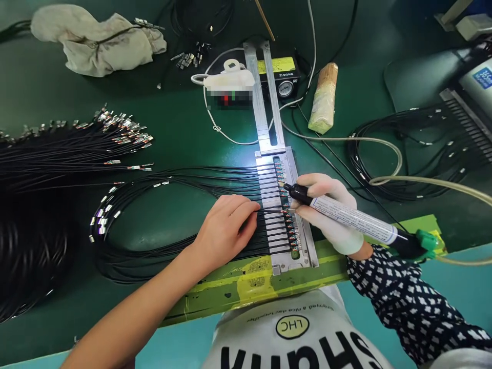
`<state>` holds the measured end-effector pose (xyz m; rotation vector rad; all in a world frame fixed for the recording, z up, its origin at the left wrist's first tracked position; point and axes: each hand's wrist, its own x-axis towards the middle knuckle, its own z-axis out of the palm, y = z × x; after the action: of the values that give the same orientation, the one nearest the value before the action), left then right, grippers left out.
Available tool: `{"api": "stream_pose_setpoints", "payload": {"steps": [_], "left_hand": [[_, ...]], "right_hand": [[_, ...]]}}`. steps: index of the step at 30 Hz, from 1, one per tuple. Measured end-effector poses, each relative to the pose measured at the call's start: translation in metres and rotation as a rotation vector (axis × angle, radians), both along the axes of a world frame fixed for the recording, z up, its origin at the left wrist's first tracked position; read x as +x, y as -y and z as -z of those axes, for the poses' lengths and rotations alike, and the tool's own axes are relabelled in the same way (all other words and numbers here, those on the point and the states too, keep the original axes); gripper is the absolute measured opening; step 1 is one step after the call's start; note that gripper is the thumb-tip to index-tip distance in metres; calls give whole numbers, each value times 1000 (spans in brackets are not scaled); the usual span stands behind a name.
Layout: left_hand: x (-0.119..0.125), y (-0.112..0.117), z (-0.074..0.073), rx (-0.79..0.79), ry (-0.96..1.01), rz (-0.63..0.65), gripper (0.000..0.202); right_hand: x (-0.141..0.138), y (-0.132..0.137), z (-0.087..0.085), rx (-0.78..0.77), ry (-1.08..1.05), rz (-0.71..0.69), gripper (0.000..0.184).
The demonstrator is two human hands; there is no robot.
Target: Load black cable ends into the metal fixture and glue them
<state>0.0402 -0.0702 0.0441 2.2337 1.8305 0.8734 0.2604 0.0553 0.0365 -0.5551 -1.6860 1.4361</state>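
Where right hand (335,234) grips dispenser pen (353,218), wires (215,177) (black) across the jig (283,262).

Bright pool at centre, dimmer toward the edges.
A hard white glare sits on the slotted silver metal fixture plate (269,164); the black, white-labelled dispensing pen (346,215) beside it is sharp. The thick black wire bundle (26,236) at left smears into shadow, a mosaic patch hides part of the white plastic box (230,79), and straight edges bow near the borders.

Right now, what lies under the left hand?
The left hand rests on black wires running into the metal jig; how they lie beneath the palm is hidden.
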Motion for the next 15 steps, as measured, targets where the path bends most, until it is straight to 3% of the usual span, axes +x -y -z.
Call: {"api": "stream_pose_setpoints", "payload": {"steps": [5, 15], "left_hand": [[2, -1, -2, 42, 57, -30, 19], [20, -7, -6, 7, 401, 54, 27]], "right_hand": [[-4, 0, 0, 123, 10, 34, 29], [-10, 6, -1, 74, 26, 74, 26]]}}
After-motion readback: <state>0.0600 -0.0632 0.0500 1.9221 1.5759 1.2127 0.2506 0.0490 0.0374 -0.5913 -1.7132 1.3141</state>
